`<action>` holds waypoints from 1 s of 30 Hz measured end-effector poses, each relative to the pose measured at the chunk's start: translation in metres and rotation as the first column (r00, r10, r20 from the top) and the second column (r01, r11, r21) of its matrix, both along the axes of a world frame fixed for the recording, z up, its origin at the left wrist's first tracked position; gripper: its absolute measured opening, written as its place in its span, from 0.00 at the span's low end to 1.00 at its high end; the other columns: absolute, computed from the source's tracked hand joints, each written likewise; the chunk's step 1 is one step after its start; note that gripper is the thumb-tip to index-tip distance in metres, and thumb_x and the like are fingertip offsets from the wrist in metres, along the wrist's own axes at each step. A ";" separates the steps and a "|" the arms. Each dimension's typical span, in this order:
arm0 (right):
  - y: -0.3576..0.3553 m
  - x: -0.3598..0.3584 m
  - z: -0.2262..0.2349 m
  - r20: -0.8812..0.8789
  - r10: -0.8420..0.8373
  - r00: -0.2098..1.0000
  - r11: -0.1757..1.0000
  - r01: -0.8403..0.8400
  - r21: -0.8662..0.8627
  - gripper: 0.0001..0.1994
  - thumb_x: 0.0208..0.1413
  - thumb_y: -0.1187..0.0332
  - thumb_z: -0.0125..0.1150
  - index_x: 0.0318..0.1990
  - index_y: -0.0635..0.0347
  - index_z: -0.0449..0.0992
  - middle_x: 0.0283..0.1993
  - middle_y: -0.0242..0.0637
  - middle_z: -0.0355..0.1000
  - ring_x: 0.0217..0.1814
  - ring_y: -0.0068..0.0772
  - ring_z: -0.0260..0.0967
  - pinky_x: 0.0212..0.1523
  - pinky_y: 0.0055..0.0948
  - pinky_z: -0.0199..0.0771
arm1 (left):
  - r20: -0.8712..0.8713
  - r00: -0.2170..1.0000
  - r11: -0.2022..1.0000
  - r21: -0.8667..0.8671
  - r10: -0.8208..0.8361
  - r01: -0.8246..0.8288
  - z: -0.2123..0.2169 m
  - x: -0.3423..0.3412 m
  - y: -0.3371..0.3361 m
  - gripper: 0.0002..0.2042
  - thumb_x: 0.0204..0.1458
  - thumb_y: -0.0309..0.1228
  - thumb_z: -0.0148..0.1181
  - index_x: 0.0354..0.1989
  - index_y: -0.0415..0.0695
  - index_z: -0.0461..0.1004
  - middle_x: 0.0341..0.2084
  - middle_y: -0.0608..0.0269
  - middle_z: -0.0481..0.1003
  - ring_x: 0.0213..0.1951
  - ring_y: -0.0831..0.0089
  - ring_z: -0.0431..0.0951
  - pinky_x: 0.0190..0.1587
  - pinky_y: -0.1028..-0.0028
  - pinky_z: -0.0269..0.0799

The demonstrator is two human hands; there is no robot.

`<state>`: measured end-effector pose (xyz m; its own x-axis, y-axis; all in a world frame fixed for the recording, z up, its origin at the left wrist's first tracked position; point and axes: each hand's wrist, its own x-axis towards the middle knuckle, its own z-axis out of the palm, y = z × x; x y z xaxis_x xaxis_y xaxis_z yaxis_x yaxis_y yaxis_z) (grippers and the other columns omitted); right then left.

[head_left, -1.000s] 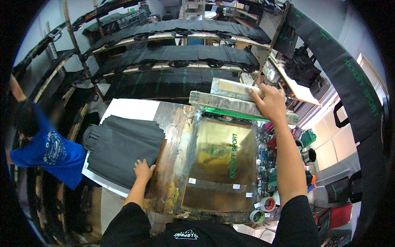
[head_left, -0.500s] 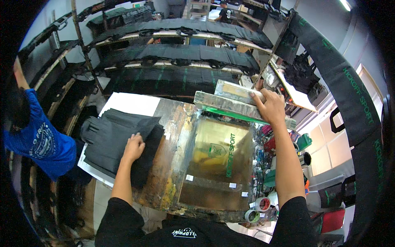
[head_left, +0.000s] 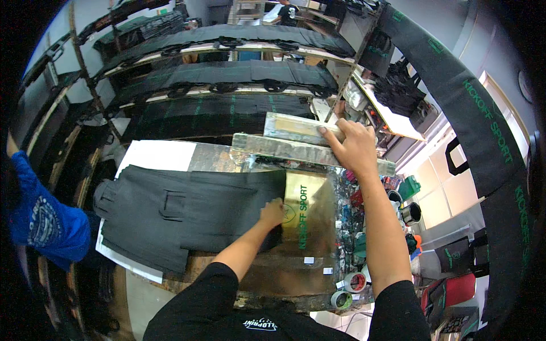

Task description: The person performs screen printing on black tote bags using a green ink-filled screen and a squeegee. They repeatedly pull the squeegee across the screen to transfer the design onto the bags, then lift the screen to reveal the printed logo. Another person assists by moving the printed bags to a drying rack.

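My left hand [head_left: 273, 212] is closed on the right edge of a flat black fabric bag [head_left: 233, 187]. The bag stretches from a stack of black fabric bags [head_left: 139, 221] on the left over the left part of a yellowish printing board [head_left: 321, 199]. Green lettering and part of a green emblem show on the board beside the bag's edge. At the far side, my right hand [head_left: 355, 145] is closed over the raised wooden printing frame [head_left: 284, 146], thumb on the front. A pale wooden-edged piece [head_left: 296, 126] lies against the frame, partly under my fingers.
Racks of black bags [head_left: 199, 74] stand beyond the table. A person in a blue shirt [head_left: 48, 210] is at the left. Tape rolls [head_left: 342, 299], cups [head_left: 410, 213] and ink-stained items line the table's right side. Black printed fabric [head_left: 483, 125] hangs at right.
My left hand has moved right from the stack, drawing the top bag over the board. My right hand still holds the raised frame. The whole view has shifted slightly.
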<state>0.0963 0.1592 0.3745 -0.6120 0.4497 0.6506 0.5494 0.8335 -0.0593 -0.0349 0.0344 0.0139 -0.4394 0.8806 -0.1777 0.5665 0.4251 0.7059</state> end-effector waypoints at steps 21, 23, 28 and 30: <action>0.013 0.000 -0.004 0.110 -0.054 0.993 0.998 0.049 0.044 0.36 0.64 0.30 0.45 0.43 0.57 0.82 0.41 0.49 0.82 0.47 0.52 0.79 0.51 0.52 0.66 | -0.498 0.731 0.858 -0.053 -0.466 0.511 -0.023 0.083 -0.129 0.55 0.48 0.80 0.49 0.78 0.50 0.58 0.80 0.49 0.47 0.79 0.34 0.37 0.71 0.25 0.24; 0.009 0.000 -0.006 0.075 -0.058 0.995 0.997 0.054 0.057 0.36 0.64 0.30 0.46 0.41 0.57 0.83 0.41 0.49 0.82 0.48 0.51 0.79 0.51 0.53 0.66 | -0.501 0.719 0.842 -0.038 -0.482 0.538 -0.022 0.089 -0.120 0.57 0.46 0.80 0.50 0.78 0.50 0.58 0.80 0.49 0.47 0.79 0.34 0.37 0.72 0.25 0.23; 0.007 0.002 -0.011 0.069 -0.040 0.997 0.999 0.037 0.040 0.36 0.63 0.30 0.48 0.41 0.57 0.84 0.41 0.47 0.82 0.47 0.49 0.79 0.51 0.54 0.67 | -0.525 0.696 0.826 -0.022 -0.489 0.564 -0.027 0.097 -0.124 0.58 0.46 0.82 0.47 0.78 0.50 0.57 0.80 0.50 0.47 0.79 0.36 0.37 0.72 0.27 0.22; 0.006 0.003 -0.012 0.061 -0.041 0.997 0.998 0.039 0.047 0.35 0.63 0.31 0.48 0.40 0.58 0.84 0.40 0.46 0.82 0.47 0.49 0.79 0.50 0.53 0.67 | -0.519 0.695 0.827 -0.041 -0.498 0.561 -0.024 0.102 -0.131 0.58 0.46 0.82 0.45 0.78 0.50 0.57 0.80 0.50 0.47 0.79 0.36 0.37 0.72 0.27 0.22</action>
<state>0.0990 0.1654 0.3628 -0.6340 0.4449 0.6325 0.5838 0.8118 0.0141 0.0675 -0.0964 -0.0098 0.1086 0.9933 0.0398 0.9496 -0.1155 0.2914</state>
